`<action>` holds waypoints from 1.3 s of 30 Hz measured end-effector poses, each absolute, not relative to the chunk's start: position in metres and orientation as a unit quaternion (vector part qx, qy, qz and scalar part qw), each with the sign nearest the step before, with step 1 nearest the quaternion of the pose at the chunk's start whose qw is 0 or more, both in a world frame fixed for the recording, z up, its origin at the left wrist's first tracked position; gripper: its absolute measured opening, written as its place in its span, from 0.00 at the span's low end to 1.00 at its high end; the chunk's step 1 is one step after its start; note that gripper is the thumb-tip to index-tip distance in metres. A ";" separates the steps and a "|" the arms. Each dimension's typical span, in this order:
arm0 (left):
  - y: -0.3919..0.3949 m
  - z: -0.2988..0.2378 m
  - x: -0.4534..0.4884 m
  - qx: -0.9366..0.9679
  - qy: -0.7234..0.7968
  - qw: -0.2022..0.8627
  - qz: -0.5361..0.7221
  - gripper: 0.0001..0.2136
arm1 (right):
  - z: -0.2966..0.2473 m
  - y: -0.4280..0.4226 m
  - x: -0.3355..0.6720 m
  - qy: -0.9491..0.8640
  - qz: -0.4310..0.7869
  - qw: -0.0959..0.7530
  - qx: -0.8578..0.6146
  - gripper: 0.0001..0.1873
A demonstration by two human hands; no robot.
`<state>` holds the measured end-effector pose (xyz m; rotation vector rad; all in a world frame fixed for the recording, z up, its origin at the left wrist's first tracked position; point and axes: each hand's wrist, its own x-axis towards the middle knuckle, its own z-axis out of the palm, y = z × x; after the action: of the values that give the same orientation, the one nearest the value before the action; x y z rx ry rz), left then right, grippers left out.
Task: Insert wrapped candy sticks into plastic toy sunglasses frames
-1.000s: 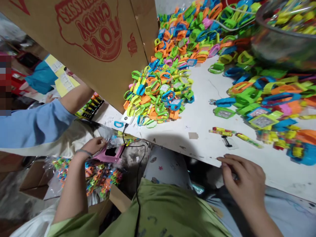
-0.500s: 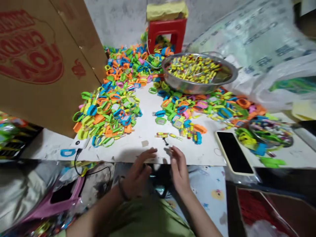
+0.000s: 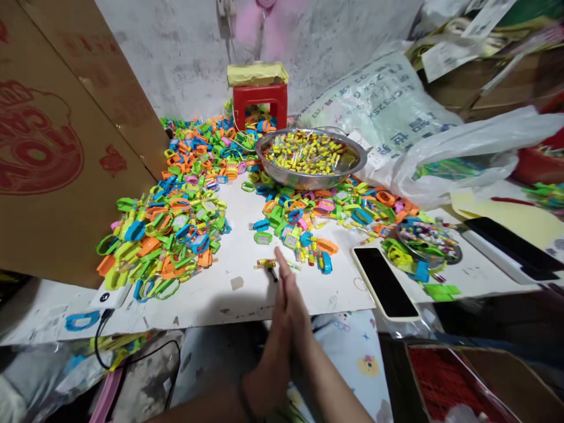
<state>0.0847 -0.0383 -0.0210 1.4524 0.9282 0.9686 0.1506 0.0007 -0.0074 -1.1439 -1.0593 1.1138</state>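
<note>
Both your hands were raised at the front edge of the desk (image 3: 240, 220), left hand (image 3: 274, 355) and right hand (image 3: 296, 311) palm to palm. The fingers (image 3: 289, 285) were straight and lined up, with no gap seen between the two hands; neither hand was curled around anything. You may have had something thin between the palms, but I could not tell.

Nearest your fingertips, on the white surface, lay a few small yellow tubes (image 3: 265, 264) and, just beside them, a small black piece (image 3: 273, 274). From this view your fingers partly covered the tubes; contact could not be confirmed.

Toy watches were heaped on both sides: a left heap (image 3: 176, 226) near the cardboard box (image 3: 118, 223) and a right heap (image 3: 277, 214) in front of the metal basin (image 3: 304, 179). The bare strip between them probably gave you room to work. The basin held many yellow tubes, likely to keep small loose pieces from rolling and within your reach.

Your phone (image 3: 385, 283) lay face up to the right, clear of the heaps, perhaps to spare it from knocks. A red stool (image 3: 259, 94) stood behind, among more watches.
</note>
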 end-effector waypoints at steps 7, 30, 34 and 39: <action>0.052 -0.017 0.061 0.652 0.448 0.392 0.470 0.25 | -0.044 0.041 0.205 -0.525 0.343 0.569 -0.531 0.27; 0.272 -0.061 0.140 0.716 0.450 0.377 0.378 0.15 | -0.069 0.051 0.230 -0.613 0.040 0.544 -0.571 0.13; 0.273 -0.061 0.122 0.677 0.490 0.335 0.435 0.15 | -0.067 0.052 0.235 -0.597 0.020 0.549 -0.584 0.14; 0.316 -0.061 0.094 0.569 0.597 0.259 0.503 0.21 | -0.069 0.053 0.244 -0.579 -0.004 0.559 -0.593 0.12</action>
<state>0.0936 0.3161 -0.0606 1.5427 1.6187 1.3625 0.2440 0.0530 -0.0687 -1.3987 -1.3660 -0.0088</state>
